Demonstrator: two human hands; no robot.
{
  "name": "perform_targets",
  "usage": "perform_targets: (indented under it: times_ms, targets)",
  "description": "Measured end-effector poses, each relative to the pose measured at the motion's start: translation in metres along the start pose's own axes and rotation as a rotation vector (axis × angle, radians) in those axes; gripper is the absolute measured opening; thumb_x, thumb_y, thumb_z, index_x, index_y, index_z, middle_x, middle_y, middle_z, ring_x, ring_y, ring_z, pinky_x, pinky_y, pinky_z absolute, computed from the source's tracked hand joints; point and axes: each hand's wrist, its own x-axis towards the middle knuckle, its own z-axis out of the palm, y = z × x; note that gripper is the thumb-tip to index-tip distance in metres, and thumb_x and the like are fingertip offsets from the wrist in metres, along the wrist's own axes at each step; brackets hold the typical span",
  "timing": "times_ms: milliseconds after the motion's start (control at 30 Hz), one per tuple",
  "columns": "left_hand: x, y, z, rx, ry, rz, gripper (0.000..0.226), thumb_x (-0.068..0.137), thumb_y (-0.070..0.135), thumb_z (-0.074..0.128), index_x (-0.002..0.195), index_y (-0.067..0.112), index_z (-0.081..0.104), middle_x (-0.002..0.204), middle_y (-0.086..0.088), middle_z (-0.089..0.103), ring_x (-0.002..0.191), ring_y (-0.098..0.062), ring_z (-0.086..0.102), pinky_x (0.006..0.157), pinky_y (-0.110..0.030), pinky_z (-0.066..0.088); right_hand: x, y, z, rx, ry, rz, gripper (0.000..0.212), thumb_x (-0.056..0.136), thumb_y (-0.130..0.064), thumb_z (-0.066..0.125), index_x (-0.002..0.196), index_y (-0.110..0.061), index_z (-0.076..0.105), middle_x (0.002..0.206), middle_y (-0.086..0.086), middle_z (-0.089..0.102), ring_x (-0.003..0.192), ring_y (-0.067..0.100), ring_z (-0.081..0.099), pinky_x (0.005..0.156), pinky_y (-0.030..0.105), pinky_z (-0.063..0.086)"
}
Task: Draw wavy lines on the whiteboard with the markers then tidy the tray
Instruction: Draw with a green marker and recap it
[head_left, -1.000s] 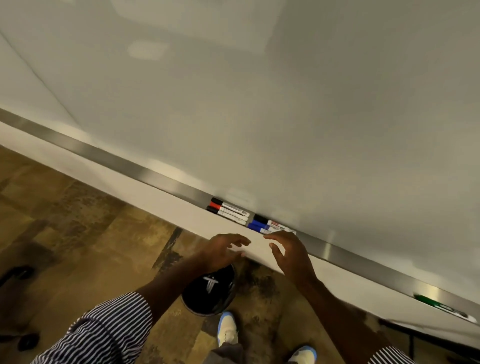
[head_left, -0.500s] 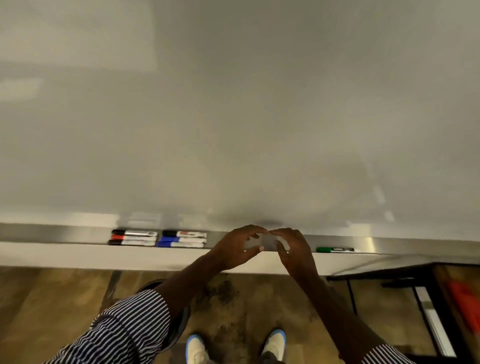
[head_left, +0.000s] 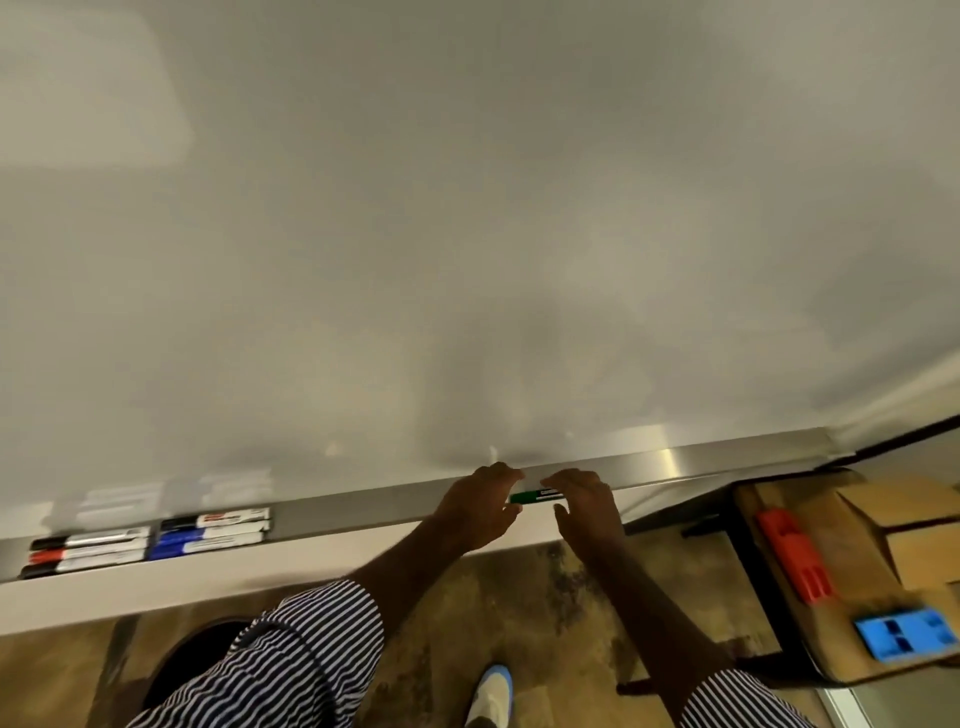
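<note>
The whiteboard (head_left: 467, 234) is blank and fills the upper view. Along its lower edge runs the metal tray (head_left: 675, 462). A green marker (head_left: 530, 497) lies in the tray between my hands. My right hand (head_left: 587, 512) has its fingers curled over the marker's white barrel, with the thumb just below it. My left hand (head_left: 475, 512) sits at the green cap end with its fingers loosely curled, thumb tip close to the cap. At the tray's left end lie black and red markers (head_left: 88, 552), and beside them blue and black markers (head_left: 213, 530).
A wooden table (head_left: 779, 597) stands to the right with a red block (head_left: 795, 556), a blue block (head_left: 906, 631) and a cardboard box (head_left: 914, 525). A black round bin (head_left: 197, 654) sits on the floor at lower left. My shoe (head_left: 491, 696) is below.
The view swung right along the tray. Both hands travelled from near the grouped markers to the green marker, and the right hand's fingers now cover its barrel.
</note>
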Motion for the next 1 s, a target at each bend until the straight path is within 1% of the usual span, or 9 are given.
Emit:
perform_targets:
  times_ms: [100,267,467,600,733,800,867,933,1000]
  targets:
    - [0.013,0.009,0.014,0.079,-0.019,-0.087,0.046,0.098,0.037,0.057,0.14,0.019,0.05,0.139,-0.002,0.055,0.125,-0.023,0.053,0.103,-0.038,0.045,0.005,0.013,0.0,-0.07,-0.073,-0.029,0.038,0.08,-0.002,0.079,0.115,-0.016,0.075,0.118,0.004,0.073,0.108,0.027,0.066,0.096,0.039,0.049]
    - [0.028,0.012,0.028,0.215,-0.066,-0.095,0.035,0.098,0.036,0.056,0.126,0.015,0.058,0.129,-0.006,0.056,0.118,-0.025,0.052,0.097,-0.041,0.048,0.012,0.026,0.0,-0.1,-0.123,-0.096,0.035,0.086,-0.001,0.071,0.117,-0.018,0.073,0.118,0.003,0.071,0.108,0.025,0.064,0.096,0.037,0.046]
    - [0.036,0.016,0.034,0.317,-0.055,-0.101,0.03,0.098,0.035,0.057,0.119,0.012,0.061,0.124,-0.007,0.057,0.116,-0.027,0.053,0.092,-0.041,0.048,0.025,0.029,0.004,-0.209,-0.228,-0.175,0.041,0.091,-0.013,0.069,0.131,-0.022,0.063,0.131,0.001,0.059,0.123,0.024,0.053,0.104,0.037,0.039]
    - [0.032,0.017,0.034,0.291,-0.007,-0.094,0.028,0.101,0.035,0.054,0.117,0.013,0.061,0.121,-0.006,0.06,0.112,-0.025,0.056,0.088,-0.038,0.046,0.024,0.029,0.007,-0.179,-0.156,-0.211,0.028,0.093,-0.011,0.066,0.119,-0.019,0.069,0.12,0.002,0.068,0.114,0.025,0.06,0.099,0.036,0.042]
    - [0.014,0.016,0.016,-0.021,0.138,-0.141,0.021,0.103,0.031,0.049,0.109,0.016,0.062,0.106,-0.002,0.063,0.094,-0.021,0.059,0.075,-0.03,0.042,0.021,0.026,-0.003,0.0,-0.006,-0.26,0.023,0.086,-0.008,0.075,0.107,-0.016,0.077,0.103,0.004,0.076,0.095,0.026,0.069,0.084,0.035,0.049]
    - [0.001,0.013,0.0,-0.242,0.187,-0.142,0.015,0.102,0.029,0.053,0.1,0.018,0.063,0.091,0.002,0.062,0.082,-0.016,0.057,0.068,-0.028,0.039,0.018,0.017,-0.022,0.169,-0.054,-0.241,0.026,0.089,-0.013,0.074,0.115,-0.017,0.075,0.11,0.001,0.075,0.098,0.018,0.068,0.086,0.022,0.044]
    - [-0.015,0.006,-0.015,-0.479,0.184,-0.121,0.01,0.1,0.027,0.058,0.092,0.023,0.063,0.08,0.007,0.062,0.074,-0.016,0.058,0.066,-0.031,0.047,0.015,0.008,-0.043,0.342,-0.164,-0.159,0.026,0.09,-0.019,0.074,0.116,-0.022,0.074,0.109,-0.008,0.075,0.096,0.007,0.067,0.083,0.017,0.046]
    - [-0.036,-0.001,-0.028,-0.657,0.173,-0.104,0.013,0.1,0.027,0.06,0.089,0.025,0.066,0.077,0.007,0.067,0.07,-0.016,0.063,0.068,-0.04,0.055,0.008,-0.006,-0.063,0.537,-0.226,-0.09,0.025,0.086,-0.018,0.079,0.11,-0.027,0.075,0.099,-0.013,0.076,0.087,0.005,0.069,0.078,0.022,0.054]
    - [-0.06,-0.004,-0.042,-0.769,0.192,-0.095,0.017,0.102,0.023,0.057,0.09,0.02,0.069,0.076,0.002,0.069,0.067,-0.014,0.064,0.067,-0.037,0.056,-0.001,-0.026,-0.08,0.729,-0.242,-0.047,0.026,0.084,-0.011,0.08,0.107,-0.021,0.076,0.091,-0.003,0.077,0.078,0.012,0.071,0.074,0.027,0.057]
